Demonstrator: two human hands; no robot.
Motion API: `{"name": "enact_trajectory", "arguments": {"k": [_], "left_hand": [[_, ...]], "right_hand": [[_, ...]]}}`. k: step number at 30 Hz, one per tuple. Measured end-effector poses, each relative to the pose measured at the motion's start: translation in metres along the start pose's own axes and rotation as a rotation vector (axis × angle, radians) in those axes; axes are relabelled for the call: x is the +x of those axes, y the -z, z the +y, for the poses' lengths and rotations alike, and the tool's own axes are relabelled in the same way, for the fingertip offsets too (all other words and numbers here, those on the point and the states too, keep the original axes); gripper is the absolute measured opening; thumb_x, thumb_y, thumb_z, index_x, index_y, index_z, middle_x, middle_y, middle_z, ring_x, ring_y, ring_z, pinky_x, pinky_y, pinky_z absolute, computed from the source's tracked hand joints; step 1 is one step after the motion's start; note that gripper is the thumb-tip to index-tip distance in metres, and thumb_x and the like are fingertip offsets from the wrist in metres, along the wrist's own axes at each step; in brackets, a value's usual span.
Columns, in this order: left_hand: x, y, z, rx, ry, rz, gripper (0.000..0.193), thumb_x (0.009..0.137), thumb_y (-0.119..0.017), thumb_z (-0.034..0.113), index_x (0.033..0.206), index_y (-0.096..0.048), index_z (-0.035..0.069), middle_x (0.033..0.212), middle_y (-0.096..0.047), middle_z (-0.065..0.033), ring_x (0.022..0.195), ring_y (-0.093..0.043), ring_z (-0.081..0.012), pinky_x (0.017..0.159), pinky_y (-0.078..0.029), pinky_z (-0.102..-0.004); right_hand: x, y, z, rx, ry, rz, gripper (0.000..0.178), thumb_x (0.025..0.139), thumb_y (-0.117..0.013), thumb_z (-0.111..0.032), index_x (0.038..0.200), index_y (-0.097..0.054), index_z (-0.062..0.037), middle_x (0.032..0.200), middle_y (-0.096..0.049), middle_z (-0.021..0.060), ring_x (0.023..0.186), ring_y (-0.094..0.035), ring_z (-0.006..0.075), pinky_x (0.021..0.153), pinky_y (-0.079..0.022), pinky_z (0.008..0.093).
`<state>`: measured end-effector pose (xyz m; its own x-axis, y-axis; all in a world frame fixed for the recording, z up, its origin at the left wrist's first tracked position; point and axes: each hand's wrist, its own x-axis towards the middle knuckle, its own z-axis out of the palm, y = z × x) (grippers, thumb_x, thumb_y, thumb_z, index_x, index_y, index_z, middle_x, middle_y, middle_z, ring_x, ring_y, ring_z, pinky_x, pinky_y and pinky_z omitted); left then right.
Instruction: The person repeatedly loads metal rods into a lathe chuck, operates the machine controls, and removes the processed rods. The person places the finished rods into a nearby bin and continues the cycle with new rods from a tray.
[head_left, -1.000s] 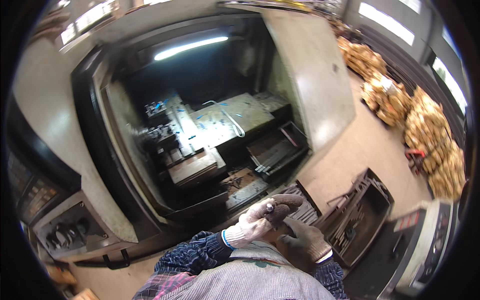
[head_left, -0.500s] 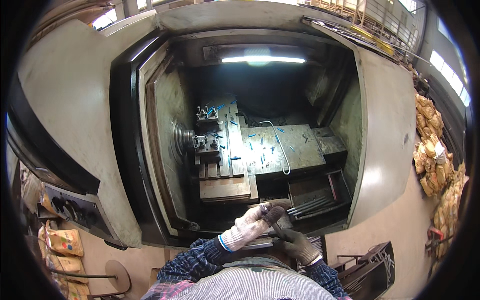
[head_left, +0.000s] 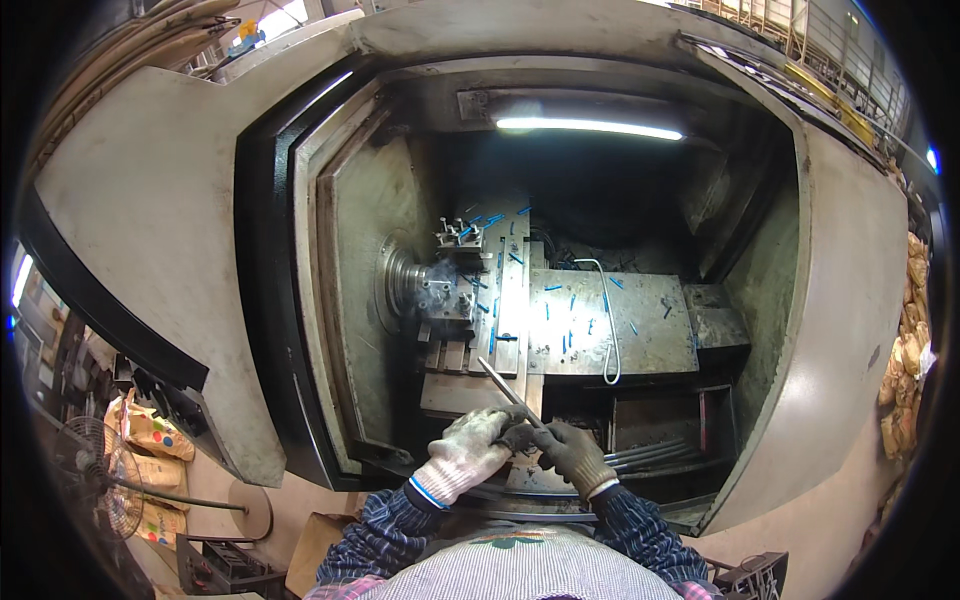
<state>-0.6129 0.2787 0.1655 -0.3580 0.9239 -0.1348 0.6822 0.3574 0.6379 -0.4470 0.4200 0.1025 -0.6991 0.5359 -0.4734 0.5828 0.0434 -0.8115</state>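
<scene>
The head view shows, at the left, a round chuck [head_left: 400, 283] inside the open machine, with a metal block [head_left: 446, 300] just beside it. Nearer the person, the gloved left hand [head_left: 466, 448] is curled, its fingers close against the other hand; whether it grips anything cannot be told. Between the two, a slim metal rod [head_left: 510, 392] slants up and leftward, its free end out beyond the fingers, pointing roughly toward the block. The gloved right hand [head_left: 575, 456] is nearer the rod's lower end and is closed around it. Farther right, several more rods [head_left: 650, 457] lie side by side in a dark tray [head_left: 650, 415].
</scene>
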Motion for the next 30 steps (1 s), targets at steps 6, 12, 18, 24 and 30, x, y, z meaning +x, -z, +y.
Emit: {"name": "enact_trajectory", "arguments": {"k": [6, 12, 18, 24, 30], "left_hand": [[-0.002, 0.01, -0.007, -0.03, -0.062, 0.101, 0.039, 0.105, -0.062, 0.037, 0.13, -0.071, 0.008, 0.127, -0.072, -0.015, 0.124, -0.063, -0.0331, 0.11, -0.048, -0.0435], [0.007, 0.007, -0.018, -0.037, -0.161, 0.162, 0.039, 0.107, -0.06, 0.038, 0.133, -0.069, 0.01, 0.13, -0.071, -0.0137, 0.127, -0.062, -0.0317, 0.111, -0.047, -0.0443], [0.056, -0.007, 0.003, 0.075, -0.407, 0.297, 0.033, 0.105, -0.061, 0.034, 0.125, -0.07, 0.01, 0.126, -0.069, -0.0108, 0.122, -0.063, -0.0298, 0.106, -0.048, -0.0445], [0.165, 0.018, 0.008, 0.291, -0.077, 0.273, 0.032, 0.103, -0.058, 0.042, 0.115, -0.074, 0.016, 0.115, -0.073, -0.0101, 0.11, -0.068, -0.0293, 0.091, -0.056, -0.0398], [0.264, 0.114, -0.065, 0.753, 0.286, 0.166, 0.051, 0.1, -0.057, 0.044, 0.145, -0.064, 0.021, 0.153, -0.058, -0.0122, 0.151, -0.041, -0.0402, 0.122, -0.022, -0.0695]], "right_hand": [[0.083, -0.01, 0.041, 0.255, 0.053, 0.179, 0.04, 0.103, -0.065, -0.041, 0.1, -0.073, -0.0018, 0.071, -0.07, 0.0051, 0.059, -0.064, 0.0147, 0.051, -0.047, 0.0312], [0.059, 0.006, 0.028, 0.495, -0.071, 0.379, 0.037, 0.105, -0.065, -0.039, 0.101, -0.073, -0.0033, 0.068, -0.067, 0.004, 0.052, -0.06, 0.0126, 0.046, -0.043, 0.0276], [-0.001, -0.011, 0.03, 0.366, -0.039, 0.254, 0.041, 0.103, -0.067, -0.041, 0.104, -0.075, 0.0, 0.068, -0.07, 0.0056, 0.056, -0.063, 0.0112, 0.052, -0.046, 0.0277], [-0.047, -0.009, 0.057, 0.45, -0.154, 0.329, 0.029, 0.1, -0.068, -0.028, 0.101, -0.075, -0.0001, 0.067, -0.07, 0.0081, 0.054, -0.063, 0.0129, 0.051, -0.046, 0.0275], [-0.102, -0.003, 0.092, 0.433, -0.142, 0.491, 0.025, 0.101, -0.068, -0.023, 0.098, -0.075, 0.0007, 0.063, -0.064, 0.0017, 0.05, -0.055, 0.01, 0.048, -0.042, 0.0273]]}}
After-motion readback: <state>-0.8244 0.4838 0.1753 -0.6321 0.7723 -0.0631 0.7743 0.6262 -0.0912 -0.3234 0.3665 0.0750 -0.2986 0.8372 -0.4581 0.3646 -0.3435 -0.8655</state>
